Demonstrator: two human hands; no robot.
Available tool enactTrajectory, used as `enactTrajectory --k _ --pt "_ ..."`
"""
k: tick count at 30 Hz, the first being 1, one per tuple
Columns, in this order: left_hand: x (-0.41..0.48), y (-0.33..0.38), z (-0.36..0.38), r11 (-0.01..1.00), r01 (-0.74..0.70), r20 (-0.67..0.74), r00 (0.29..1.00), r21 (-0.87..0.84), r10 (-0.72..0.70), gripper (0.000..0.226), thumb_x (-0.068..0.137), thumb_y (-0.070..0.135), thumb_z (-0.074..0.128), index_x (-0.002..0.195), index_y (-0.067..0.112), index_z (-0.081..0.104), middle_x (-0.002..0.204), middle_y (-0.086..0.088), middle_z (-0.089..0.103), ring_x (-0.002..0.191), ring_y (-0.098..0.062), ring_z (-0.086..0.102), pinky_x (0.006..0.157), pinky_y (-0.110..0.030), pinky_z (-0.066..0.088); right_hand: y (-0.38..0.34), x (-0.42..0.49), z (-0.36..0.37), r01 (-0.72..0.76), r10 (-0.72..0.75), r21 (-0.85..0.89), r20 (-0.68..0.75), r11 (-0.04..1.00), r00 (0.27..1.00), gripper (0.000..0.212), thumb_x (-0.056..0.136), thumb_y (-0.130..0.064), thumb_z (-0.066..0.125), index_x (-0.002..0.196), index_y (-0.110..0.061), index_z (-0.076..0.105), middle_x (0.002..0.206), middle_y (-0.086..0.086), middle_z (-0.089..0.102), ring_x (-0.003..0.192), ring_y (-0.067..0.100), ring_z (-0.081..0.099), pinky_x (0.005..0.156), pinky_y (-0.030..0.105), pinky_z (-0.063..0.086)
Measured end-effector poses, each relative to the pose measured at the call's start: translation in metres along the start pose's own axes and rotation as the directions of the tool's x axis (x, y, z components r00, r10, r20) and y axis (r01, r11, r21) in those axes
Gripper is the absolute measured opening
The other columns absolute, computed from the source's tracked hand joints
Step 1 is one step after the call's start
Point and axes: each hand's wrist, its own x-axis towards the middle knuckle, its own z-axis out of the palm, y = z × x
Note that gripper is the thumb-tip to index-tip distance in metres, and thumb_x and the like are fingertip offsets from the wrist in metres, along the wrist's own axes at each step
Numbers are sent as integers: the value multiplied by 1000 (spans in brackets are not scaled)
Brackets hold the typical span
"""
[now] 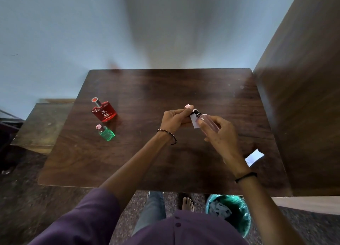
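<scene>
My right hand (219, 132) grips a slim pink perfume bottle (207, 122) above the middle of the dark wooden table (147, 162). Its black spray nozzle (196, 112) is bare and points toward my left hand. My left hand (175, 120) pinches the bottle's pink cap (187, 106) and a small white paper strip (194, 121) right beside the nozzle. A red perfume bottle (104, 112) and a small green bottle (106, 133) with a pink cap stand at the table's left.
Another white paper strip (254, 157) lies near the table's right edge. A brown cabinet side (303, 97) borders the table on the right. A green-lined waste bin (230, 213) with paper scraps sits on the floor under the front edge. A low wooden stool (42, 125) stands at left.
</scene>
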Motion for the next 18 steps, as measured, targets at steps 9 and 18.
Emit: enactTrajectory --k 9,18 --pt "1 1 1 994 51 20 999 -94 -49 36 91 28 70 104 -5 73 106 -21 75 99 -30 73 92 -42 58 -14 2 -1 56 -56 -46 -9 997 998 45 79 -54 74 111 -22 74 94 -10 75 86 5 70 76 38 61" --pt "3 5 2 993 83 127 989 -79 -73 44 93 28 66 117 -10 68 119 -23 70 114 -34 67 98 -42 55 -10 12 7 7 -2 108 -47 994 999 56 70 -68 73 107 -26 74 96 -7 75 90 12 71 73 42 63"
